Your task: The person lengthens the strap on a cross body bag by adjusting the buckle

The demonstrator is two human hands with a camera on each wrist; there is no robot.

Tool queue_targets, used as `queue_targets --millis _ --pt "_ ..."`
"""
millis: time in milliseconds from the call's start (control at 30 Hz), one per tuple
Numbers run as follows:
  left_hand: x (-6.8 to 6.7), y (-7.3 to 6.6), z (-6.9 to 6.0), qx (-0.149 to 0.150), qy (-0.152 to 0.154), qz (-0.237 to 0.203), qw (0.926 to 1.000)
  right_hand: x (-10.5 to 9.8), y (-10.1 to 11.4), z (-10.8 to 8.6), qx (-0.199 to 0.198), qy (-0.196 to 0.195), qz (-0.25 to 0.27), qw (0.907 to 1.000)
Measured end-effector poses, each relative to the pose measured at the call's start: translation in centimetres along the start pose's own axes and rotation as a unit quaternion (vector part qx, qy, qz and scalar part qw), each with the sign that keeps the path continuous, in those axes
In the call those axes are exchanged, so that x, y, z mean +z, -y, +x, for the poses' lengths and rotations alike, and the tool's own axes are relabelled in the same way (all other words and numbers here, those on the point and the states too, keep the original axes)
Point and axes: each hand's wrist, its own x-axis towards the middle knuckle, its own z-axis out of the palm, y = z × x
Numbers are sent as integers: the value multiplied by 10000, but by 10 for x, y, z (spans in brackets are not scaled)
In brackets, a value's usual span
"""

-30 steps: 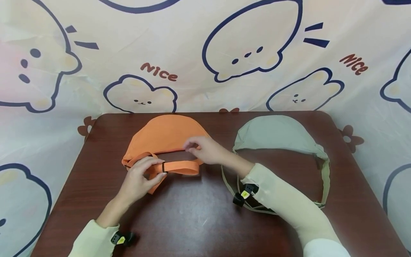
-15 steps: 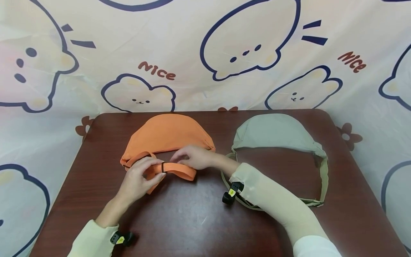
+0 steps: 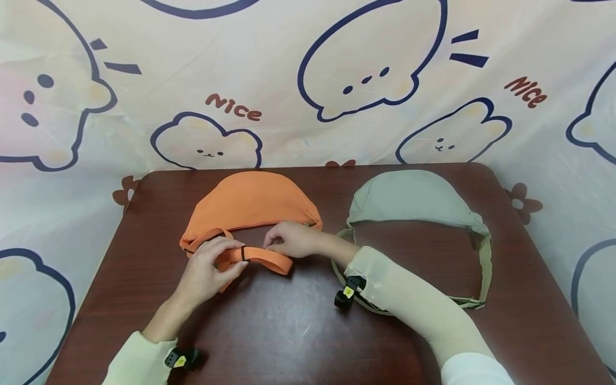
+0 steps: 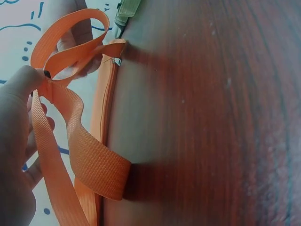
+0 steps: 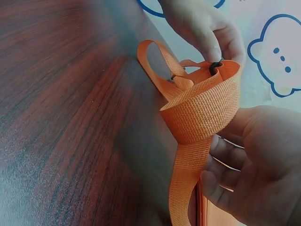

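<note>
An orange belt bag (image 3: 250, 200) lies at the back left of the table. With thumb and fingertips my left hand (image 3: 207, 270) pinches its orange strap (image 3: 269, 260) at a black slider (image 3: 243, 253), lifted in front of the bag. To the right of the slider the strap bends into a loop. My right hand (image 3: 293, 240) is at the far side of that loop, fingers bent. In the right wrist view the wide strap loop (image 5: 202, 113) hides its foremost fingertips, so a grip there cannot be made out. A free strap end (image 4: 113, 181) hangs down in the left wrist view.
A pale green belt bag (image 3: 409, 198) lies at the back right, its strap (image 3: 486, 262) looped toward the front and passing beneath my right forearm. Behind the brown table (image 3: 298, 331) hangs a cartoon-printed cloth (image 3: 289, 139).
My right hand has come left and down from the bag's front edge to the strap loop. The loop's end has dropped slightly toward the front. The left hand keeps its hold on the slider.
</note>
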Motion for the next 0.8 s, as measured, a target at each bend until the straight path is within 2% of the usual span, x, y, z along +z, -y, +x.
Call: queue_targets --millis 300,633,800 --pt "-2 1 1 32 -70 38 10000 -6 1 -8 249 -296 -228 9990" --pt "-4 1 0 152 -118 -4 9998 -13 -2 -17 105 -415 -401 9983" --pt "-5 1 -2 126 -187 -9 9997 -15 -9 -22 398 -389 -414 9976"
